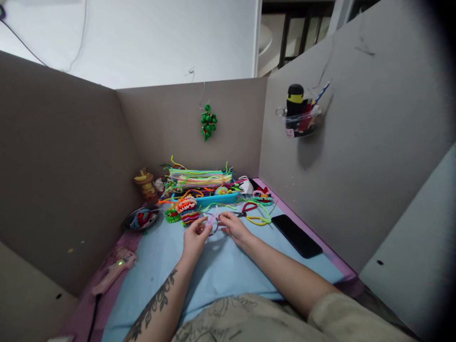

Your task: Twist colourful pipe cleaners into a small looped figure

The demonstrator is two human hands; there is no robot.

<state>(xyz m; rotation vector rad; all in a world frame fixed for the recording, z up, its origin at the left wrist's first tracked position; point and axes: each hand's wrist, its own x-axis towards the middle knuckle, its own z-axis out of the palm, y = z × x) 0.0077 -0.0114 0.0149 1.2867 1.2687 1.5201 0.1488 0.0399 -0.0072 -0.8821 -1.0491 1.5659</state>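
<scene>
My left hand (195, 235) pinches a pink and purple pipe cleaner piece (211, 220) between thumb and fingertips, over the blue cloth (233, 266). Close by on its right, my right hand (234, 228) has its fingertips pressed together at the same piece. A purple loop of it hangs between the two hands. Just behind them lie a rainbow-striped fuzzy piece with an orange and white top (187, 209) and a green one (172, 215). Beyond my right fingers is a scissors-like tool (245, 212) with a red handle, partly hidden.
A blue tray (219, 199) heaped with colourful pipe cleaners (199, 178) stands at the back. Left are a dark bowl (151, 223), a brown figured cup (146, 183) and a pink glue gun (114, 271) with a green light. A black phone (296, 235) lies right. Grey panels enclose the table.
</scene>
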